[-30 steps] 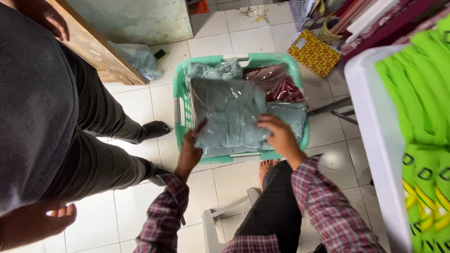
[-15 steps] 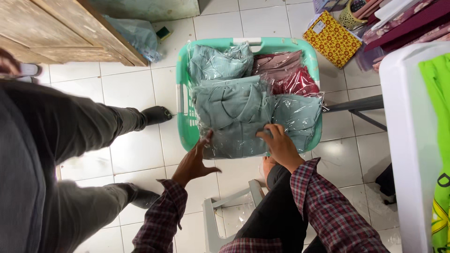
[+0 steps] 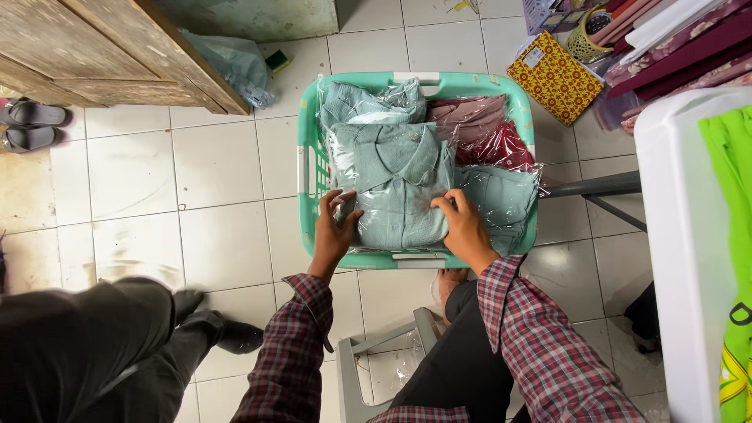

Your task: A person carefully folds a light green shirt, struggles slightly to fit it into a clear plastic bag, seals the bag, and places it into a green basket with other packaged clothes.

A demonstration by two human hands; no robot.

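Observation:
A mint green laundry basket [image 3: 307, 168] stands on the tiled floor below me. It holds folded shirts in clear plastic bags. On top lies a grey-green bagged shirt [image 3: 395, 176]; my left hand [image 3: 335, 232] grips its lower left edge and my right hand [image 3: 462, 227] grips its lower right edge. Under and beside it lie another grey-green bagged shirt [image 3: 368, 102], maroon and red bagged shirts [image 3: 486, 133] and a grey-blue one [image 3: 505, 200]. Both my sleeves are red plaid.
Another person's dark-trousered legs and black shoe [image 3: 227, 329] are at lower left. A wooden cabinet [image 3: 102, 47] stands upper left, with sandals [image 3: 31, 125] beside it. A yellow patterned box [image 3: 554, 78] and a white table with green cloth [image 3: 728, 235] are at right. A grey stool frame [image 3: 376, 352] is under me.
My left hand has returned to the shirt's lower left edge. The other person has moved away to the lower left. The view has shifted so the basket sits centred.

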